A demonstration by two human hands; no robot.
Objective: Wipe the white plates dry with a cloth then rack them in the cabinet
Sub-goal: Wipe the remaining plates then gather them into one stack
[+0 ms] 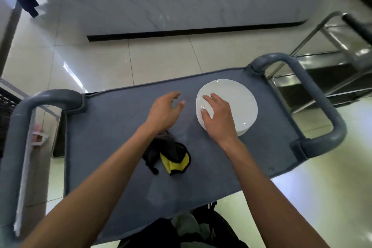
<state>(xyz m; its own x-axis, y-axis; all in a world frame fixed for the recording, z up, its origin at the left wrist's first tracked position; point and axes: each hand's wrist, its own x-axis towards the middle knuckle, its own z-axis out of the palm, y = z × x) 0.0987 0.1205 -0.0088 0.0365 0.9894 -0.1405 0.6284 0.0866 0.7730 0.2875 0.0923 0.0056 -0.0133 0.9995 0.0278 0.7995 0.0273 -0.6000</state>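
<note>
Stack of white plates [233, 102] sits on the right half of the grey cart top [112, 127], near the right-end handle [314, 94]. Count unclear, at least 2 rims visible at the stack's near edge.

Right hand [218, 116] rests on the top plate, fingers [207, 99] spread and relaxed, palm down, not curled round the rim. Reads as steadying the stack or feeling for the top plate's edge, not a lift yet.

Left hand [164, 111] hovers over the worktop just left of the stack, fingers loosely bent, holding nothing. Likely placed to take the near-left rim once the right hand tips the plate up.

Black-and-yellow cloth [169, 157] lies crumpled on the cart under the left forearm, ungripped, within reach of either hand. Sensible: plate first, cloth second.

No cabinet identifiable in view. A steel trolley [332, 62] stands beyond the cart's right end.

Judgement: at the start of a plate cycle, with wiping of this plate not begun.
</note>
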